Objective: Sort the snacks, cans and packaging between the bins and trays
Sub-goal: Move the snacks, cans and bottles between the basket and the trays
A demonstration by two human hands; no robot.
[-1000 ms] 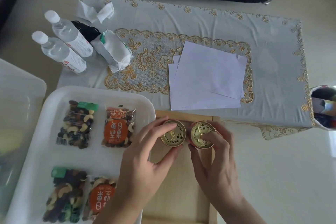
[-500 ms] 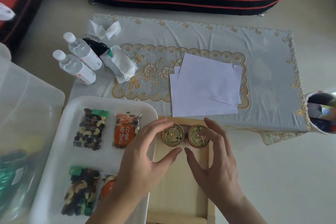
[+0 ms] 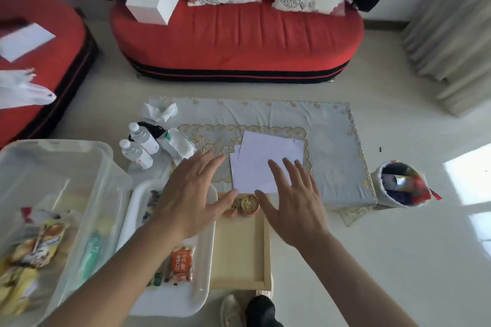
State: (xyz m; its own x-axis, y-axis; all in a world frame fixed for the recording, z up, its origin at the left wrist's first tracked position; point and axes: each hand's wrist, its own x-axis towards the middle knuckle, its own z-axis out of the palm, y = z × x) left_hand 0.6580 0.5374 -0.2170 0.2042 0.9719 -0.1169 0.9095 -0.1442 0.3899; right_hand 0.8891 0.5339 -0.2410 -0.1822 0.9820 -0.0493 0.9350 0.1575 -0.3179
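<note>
Two small cans with gold lids (image 3: 247,205) stand side by side at the far end of the wooden tray (image 3: 240,252). My left hand (image 3: 191,194) hovers open above the white tray (image 3: 204,260), just left of the cans. My right hand (image 3: 292,199) hovers open just right of them, fingers spread. Neither hand holds anything. On the white tray lies an orange nut packet (image 3: 181,263); other packets there are mostly hidden under my left arm. The clear plastic bin (image 3: 87,167) at left holds yellow snack packets (image 3: 37,244).
A low table with a pale lace cloth (image 3: 332,141) carries white paper sheets (image 3: 265,156), two water bottles (image 3: 138,147) and a tissue pack (image 3: 176,145). A round bin of colourful wrappers (image 3: 401,184) stands at right. A red sofa (image 3: 236,37) lies beyond.
Both hands let go of the two cans and lifted away, fingers spreading. The camera has risen and pulled back, showing the sofa and the clear bin.
</note>
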